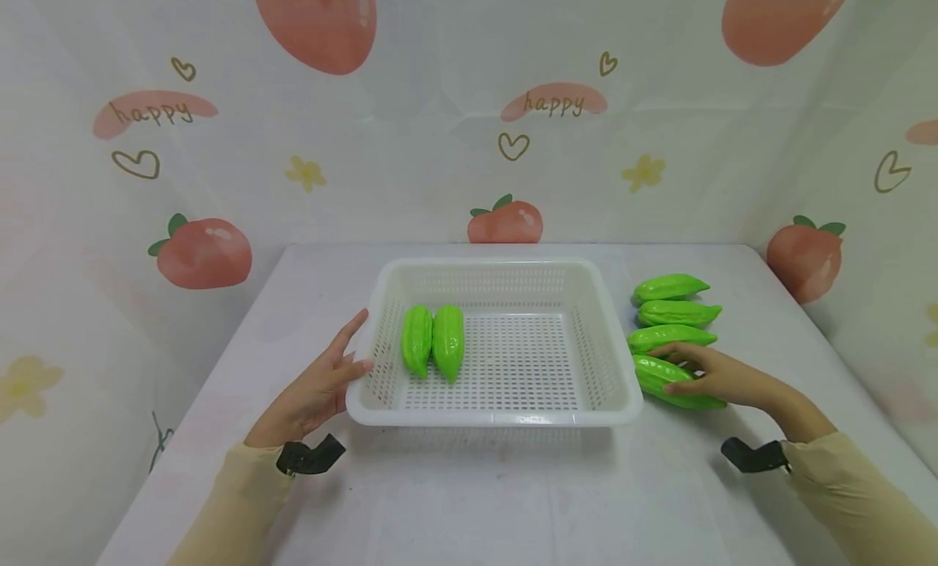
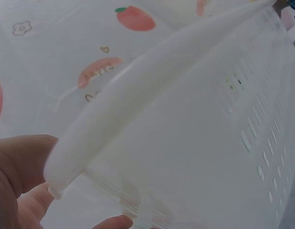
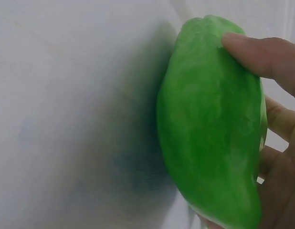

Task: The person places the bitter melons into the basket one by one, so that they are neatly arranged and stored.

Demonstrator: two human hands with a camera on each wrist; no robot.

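My right hand holds the nearest bitter melon of a column on the table's right side. In the right wrist view the thumb lies on one side of this bright green bitter melon and fingers show on the other. My left hand is at the left side of a white plastic basket, thumb and forefinger extended against its rim. The left wrist view has those fingers close beside and below the rim. Two bitter melons, a left one and a right one, lie side by side in the basket's left half.
Beyond the held one, three more bitter melons lie stacked in a column: a near one, a middle one and a far one. The white-covered table meets a printed cloth backdrop behind and at the sides.
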